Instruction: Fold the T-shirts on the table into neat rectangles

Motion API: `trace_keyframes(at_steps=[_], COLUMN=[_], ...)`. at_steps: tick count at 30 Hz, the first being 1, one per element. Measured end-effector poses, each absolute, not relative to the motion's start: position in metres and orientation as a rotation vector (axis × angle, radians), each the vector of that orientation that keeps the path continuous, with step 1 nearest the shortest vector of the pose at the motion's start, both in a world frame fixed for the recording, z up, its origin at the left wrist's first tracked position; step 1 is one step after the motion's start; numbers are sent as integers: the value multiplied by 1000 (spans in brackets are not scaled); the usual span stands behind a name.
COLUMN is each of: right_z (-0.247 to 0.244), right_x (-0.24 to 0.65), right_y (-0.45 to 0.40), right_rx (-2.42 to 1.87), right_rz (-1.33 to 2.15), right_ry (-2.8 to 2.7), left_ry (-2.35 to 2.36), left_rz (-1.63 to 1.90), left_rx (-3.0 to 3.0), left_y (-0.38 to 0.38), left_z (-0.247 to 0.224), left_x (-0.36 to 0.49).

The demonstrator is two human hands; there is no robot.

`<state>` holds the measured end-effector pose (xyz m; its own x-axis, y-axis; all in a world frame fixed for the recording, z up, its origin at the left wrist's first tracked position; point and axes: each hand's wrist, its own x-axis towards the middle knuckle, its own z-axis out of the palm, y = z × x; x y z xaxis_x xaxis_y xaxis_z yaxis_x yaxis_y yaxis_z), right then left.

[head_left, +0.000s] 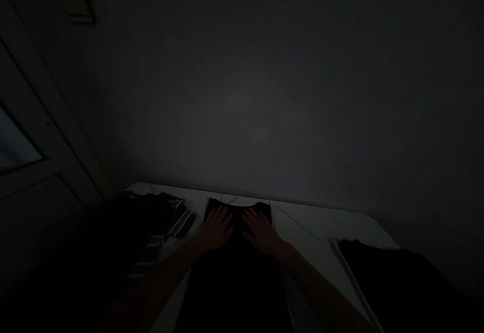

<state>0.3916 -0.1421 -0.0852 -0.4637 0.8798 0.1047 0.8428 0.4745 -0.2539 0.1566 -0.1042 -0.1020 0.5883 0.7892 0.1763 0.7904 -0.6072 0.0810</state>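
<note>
A black garment (236,282), perhaps a shirt, lies stretched out lengthwise in front of me on a pale, marble-patterned surface (302,222). Near its far end, my left hand (216,228) rests flat on the cloth with the fingers spread. Beside it, my right hand (260,229) also lies flat on the same garment, fingers apart and pointing away from me. Neither hand grips anything. The picture is very dark, so folds and details of the cloth are hidden.
Dark clothing with a grey-striped part (181,222) lies at the left. Another black garment (393,277) with a pale edge is at the right. A wall (249,96) rises behind the surface. On the left stands a door (41,106) with a pane; a small frame (75,1) hangs above.
</note>
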Motion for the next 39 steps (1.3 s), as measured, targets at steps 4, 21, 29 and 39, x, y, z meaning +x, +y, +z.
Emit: trace_keyframes(at_steps=[4, 21, 29, 39], right_z=[-86, -62, -79, -64], right_x=[389, 454, 451, 438], right_y=[-146, -71, -67, -88], right_rx=[-1524, -2028, -2074, -2033], right_rz=[282, 83, 10, -165], right_ry=[-2536, -2083, -2084, -2022], left_ry=[-1409, -1350, -1458, -1434], left_rz=[-248, -339, -122, -204], left_rx=[-2803, -2859, -2877, -2783], left_y=[-106, -114, -118, -132], left_z=[-96, -78, -80, -72], left_x=[158, 198, 197, 200])
